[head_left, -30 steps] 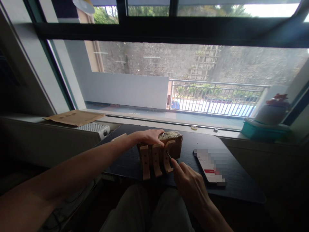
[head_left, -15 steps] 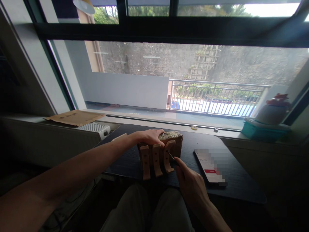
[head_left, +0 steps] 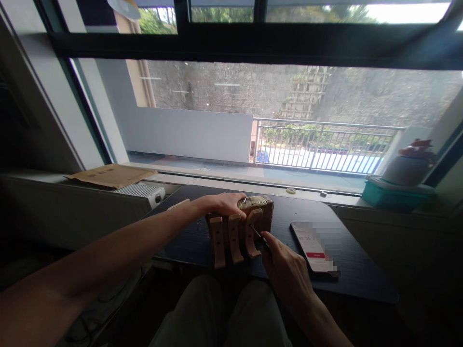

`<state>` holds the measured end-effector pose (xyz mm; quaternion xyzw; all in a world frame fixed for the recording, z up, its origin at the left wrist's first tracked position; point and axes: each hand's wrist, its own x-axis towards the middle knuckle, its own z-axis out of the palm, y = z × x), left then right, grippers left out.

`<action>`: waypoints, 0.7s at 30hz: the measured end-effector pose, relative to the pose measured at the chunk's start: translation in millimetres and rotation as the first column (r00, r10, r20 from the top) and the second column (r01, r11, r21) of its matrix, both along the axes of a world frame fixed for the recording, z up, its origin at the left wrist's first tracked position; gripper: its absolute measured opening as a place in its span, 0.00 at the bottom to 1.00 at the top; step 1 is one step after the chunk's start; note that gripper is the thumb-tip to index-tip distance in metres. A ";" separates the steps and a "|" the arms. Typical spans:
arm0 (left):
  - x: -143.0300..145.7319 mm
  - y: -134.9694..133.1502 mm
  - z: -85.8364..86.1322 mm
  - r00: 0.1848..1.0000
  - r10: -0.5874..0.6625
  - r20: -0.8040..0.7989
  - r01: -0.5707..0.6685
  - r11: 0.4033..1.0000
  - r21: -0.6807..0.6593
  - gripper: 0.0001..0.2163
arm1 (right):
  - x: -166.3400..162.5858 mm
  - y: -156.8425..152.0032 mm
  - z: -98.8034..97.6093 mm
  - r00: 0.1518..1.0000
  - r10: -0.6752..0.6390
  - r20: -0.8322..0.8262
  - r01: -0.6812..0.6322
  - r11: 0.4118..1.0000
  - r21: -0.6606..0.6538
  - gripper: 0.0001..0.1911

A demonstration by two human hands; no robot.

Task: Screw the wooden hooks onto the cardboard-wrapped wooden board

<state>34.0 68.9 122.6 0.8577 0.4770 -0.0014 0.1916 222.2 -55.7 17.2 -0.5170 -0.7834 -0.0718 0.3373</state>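
A brown block with clear wrapping or tape on its top stands on the dark table. Three curved wooden hooks with small dark holes line its near face. My left hand grips the block from above, its thumb on the near side by the rightmost hook; its other fingers reach over the top and are partly hidden. Closed around a dark handle, my right hand holds a thin screwdriver. The shaft points up and left, its tip at an upper hole of that rightmost hook.
Right of the block lies a phone on the table. A tape roll and a small grey piece sit on the windowsill. A brown envelope lies by the radiator, and a teal box stands far right.
My right hand has shifted and turned very slightly, with the screwdriver tip still at the rightmost hook. The left hand and the block look unchanged.
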 end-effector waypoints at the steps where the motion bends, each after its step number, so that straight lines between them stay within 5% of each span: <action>1: 0.1 0.0 0.0 1.000 0.001 -0.001 -0.001 1.000 0.000 0.31 | -0.1 0.4 0.0 1.000 0.011 -0.023 -0.011 1.000 -0.007 0.15; 5: 1.0 -1.4 0.5 1.000 -0.004 -0.001 0.004 1.000 0.010 0.30 | -1.9 1.0 -2.3 0.973 -0.010 -0.231 -0.029 0.986 -0.166 0.14; 9: 3.0 -5.2 1.1 1.000 -0.007 -0.009 0.007 0.999 0.035 0.29 | -0.8 2.5 -5.1 0.808 -0.078 -0.585 -0.151 0.931 -0.333 0.16; 11: 3.7 -6.4 1.2 1.000 -0.004 -0.012 0.005 0.999 0.042 0.29 | 0.7 2.8 -4.4 0.771 -0.087 -0.631 -0.181 0.920 -0.348 0.16; 16: 2.6 -4.0 0.0 1.000 0.003 -0.003 -0.003 1.000 0.031 0.31 | -0.1 -0.3 7.6 0.975 -0.066 -0.213 0.010 0.968 -0.251 0.15; 21: 0.2 -0.1 -1.3 1.000 0.000 0.017 -0.001 1.000 0.018 0.31 | -7.1 1.1 10.5 0.979 -0.033 0.203 0.030 0.999 0.016 0.15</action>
